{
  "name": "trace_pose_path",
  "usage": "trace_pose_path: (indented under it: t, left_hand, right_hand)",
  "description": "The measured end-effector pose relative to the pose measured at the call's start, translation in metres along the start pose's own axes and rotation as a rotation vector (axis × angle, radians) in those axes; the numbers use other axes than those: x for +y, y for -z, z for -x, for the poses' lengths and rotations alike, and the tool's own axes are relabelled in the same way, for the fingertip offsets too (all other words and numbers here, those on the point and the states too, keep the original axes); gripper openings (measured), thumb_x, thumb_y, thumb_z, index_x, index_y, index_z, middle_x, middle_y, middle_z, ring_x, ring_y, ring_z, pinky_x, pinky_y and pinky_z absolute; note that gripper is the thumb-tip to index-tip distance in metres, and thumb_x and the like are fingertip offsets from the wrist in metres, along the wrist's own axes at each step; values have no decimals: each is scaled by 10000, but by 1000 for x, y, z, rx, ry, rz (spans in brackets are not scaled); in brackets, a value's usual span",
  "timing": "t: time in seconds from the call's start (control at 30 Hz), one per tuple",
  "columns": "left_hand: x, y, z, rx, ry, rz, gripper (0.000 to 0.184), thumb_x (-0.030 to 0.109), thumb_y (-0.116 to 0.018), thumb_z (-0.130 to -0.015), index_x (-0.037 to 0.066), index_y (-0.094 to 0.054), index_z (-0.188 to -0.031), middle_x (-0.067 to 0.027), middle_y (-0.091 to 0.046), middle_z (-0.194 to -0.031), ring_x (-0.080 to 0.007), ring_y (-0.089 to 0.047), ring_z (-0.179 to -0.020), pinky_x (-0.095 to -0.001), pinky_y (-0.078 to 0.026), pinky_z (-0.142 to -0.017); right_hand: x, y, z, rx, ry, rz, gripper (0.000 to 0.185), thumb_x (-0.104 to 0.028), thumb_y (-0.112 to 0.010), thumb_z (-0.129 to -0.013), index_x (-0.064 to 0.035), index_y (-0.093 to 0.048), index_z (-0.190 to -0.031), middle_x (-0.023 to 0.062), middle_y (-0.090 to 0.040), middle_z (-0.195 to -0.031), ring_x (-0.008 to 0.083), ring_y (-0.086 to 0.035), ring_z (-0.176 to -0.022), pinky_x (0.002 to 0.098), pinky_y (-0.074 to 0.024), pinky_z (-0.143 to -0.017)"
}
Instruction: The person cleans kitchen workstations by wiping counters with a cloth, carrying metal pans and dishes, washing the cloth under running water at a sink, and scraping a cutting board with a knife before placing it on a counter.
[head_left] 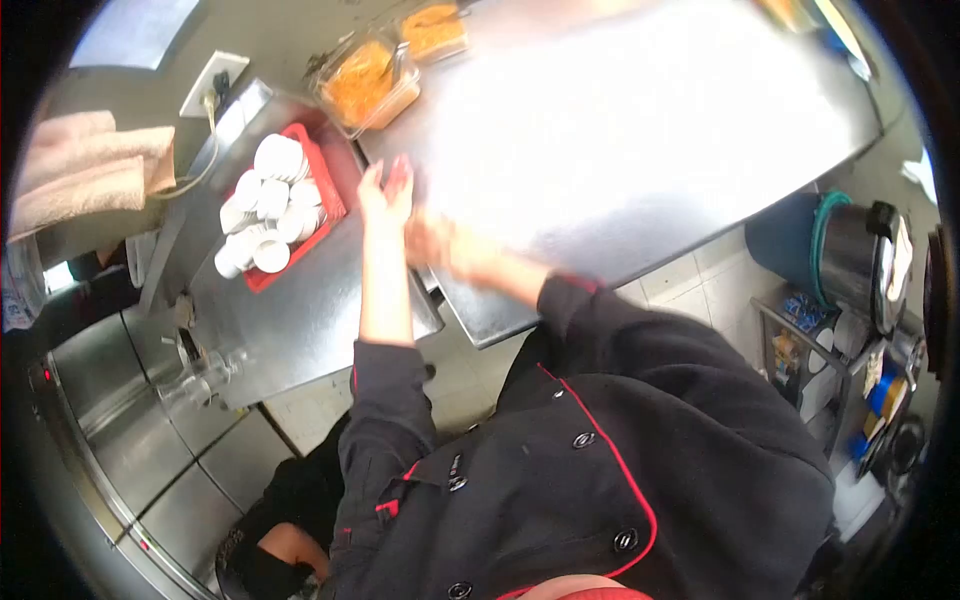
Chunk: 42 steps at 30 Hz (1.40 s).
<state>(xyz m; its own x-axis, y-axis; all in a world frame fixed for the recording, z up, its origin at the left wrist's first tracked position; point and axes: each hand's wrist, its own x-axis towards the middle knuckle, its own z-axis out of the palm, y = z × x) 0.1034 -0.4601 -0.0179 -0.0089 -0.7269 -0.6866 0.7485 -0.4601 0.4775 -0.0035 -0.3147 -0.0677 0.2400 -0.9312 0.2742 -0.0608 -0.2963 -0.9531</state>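
Observation:
My left hand (385,195) is raised over the edge of the steel worktop (600,230), fingers apart, with nothing visible in it. Close beside its wrist, my right hand (440,243) is smeared by motion, so its fingers cannot be made out. To the left of my hands, a red plastic basket (334,190) full of white cups (272,200) sits on a lower steel counter (330,315). Beyond my left hand stand two clear containers of orange, shredded-looking food (362,88), one behind the other.
Folded towels (95,170) lie at the far left, near a wall outlet (215,85) with a plugged-in cord. A dark bin with a teal rim (825,240) and a loaded rack (800,340) stand right. Another person's arm (295,548) shows at lower left.

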Motion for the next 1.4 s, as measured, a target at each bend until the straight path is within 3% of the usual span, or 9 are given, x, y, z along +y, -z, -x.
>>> trace_pose_path:
  t: [0.3, 0.37, 0.5, 0.63, 0.7, 0.87, 0.97, 1.17, 1.4]
  left_hand:
    - [-10, 163, 168, 74, -321, -459, 374, 110, -582, -812, 54, -476, -1166, -94, -547, -1037, -167, -537, -873, -296, -430, -778]
    - [-31, 181, 200, 217, -242, -406, 343, 100, -579, -804, 52, -489, -1132, -80, -562, -996, -143, -535, -816, -279, -430, -726]
    - [-59, 157, 235, 245, -227, -450, 263, 69, -553, -812, 59, -510, -1071, -52, -575, -931, -121, -534, -764, -246, -429, -664]
    - [-73, 87, 212, 55, -493, -838, 170, 43, -522, -842, 47, -526, -1012, -42, -577, -887, -103, -537, -750, -221, -426, -641]
    - [-85, 40, 185, -99, -592, -955, 104, 43, -516, -859, 27, -537, -960, -38, -582, -850, -96, -544, -753, -201, -424, -639]
    - [-128, -84, 94, -339, -550, -1144, 140, 134, -541, -868, 34, -557, -963, -70, -616, -899, -129, -581, -788, -232, -465, -675]
    - [-149, -131, 16, -185, -36, -793, 349, 308, -497, -892, 43, -480, -1118, -127, -615, -976, -208, -610, -823, -282, -499, -696]
    - [-151, -195, -100, 56, -175, -135, 898, 631, -420, -818, 93, 1, -1401, -255, -387, -1242, -327, -540, -1004, -380, -469, -870]
    - [-169, -228, -147, 81, -344, 714, 1057, 797, -400, -682, 69, -100, -1387, -216, -300, -1325, -254, -398, -1183, -394, -276, -1016]
  right_hand:
    - [-57, 234, 245, 164, -307, 1064, 270, -132, -459, -866, -84, -602, -1090, 61, -602, -1075, 221, -542, -1032, 316, -419, -888]
    - [-4, 330, 273, 750, -404, -1, 267, -84, -422, -898, -21, -597, -1089, 67, -597, -1109, 182, -538, -1042, 326, -382, -934]
    - [17, 424, 195, 954, -585, 973, 333, -94, -365, -881, -4, -458, -1188, 222, -510, -1150, 316, -491, -1081, 369, -391, -900]
    - [87, 343, 56, 997, -137, 743, 407, -132, -332, -905, 6, -358, -1287, 229, -455, -1221, 367, -480, -1061, 411, -402, -875]
    - [98, 229, 16, 636, -614, 484, 416, -198, -346, -916, -45, -369, -1302, 205, -446, -1256, 347, -528, -1013, 438, -415, -853]
    - [-24, 48, 60, -648, -189, 285, 314, -254, -473, -804, -132, -617, -1055, 99, -600, -1058, 269, -568, -985, 414, -429, -834]
    - [-40, 78, 83, -717, -28, -86, 337, -10, -546, -639, -72, -664, -949, 115, -645, -959, 282, -609, -879, 379, -466, -795]
    - [-18, 355, 58, -107, -423, -441, 654, 142, -332, -478, 19, -603, -1061, 137, -580, -1140, 234, -518, -1099, 332, -365, -993]
    - [-39, 548, 58, 434, -496, 15, 454, 108, -348, -726, 26, -589, -1102, 142, -544, -1199, 238, -483, -1152, 328, -346, -1001]
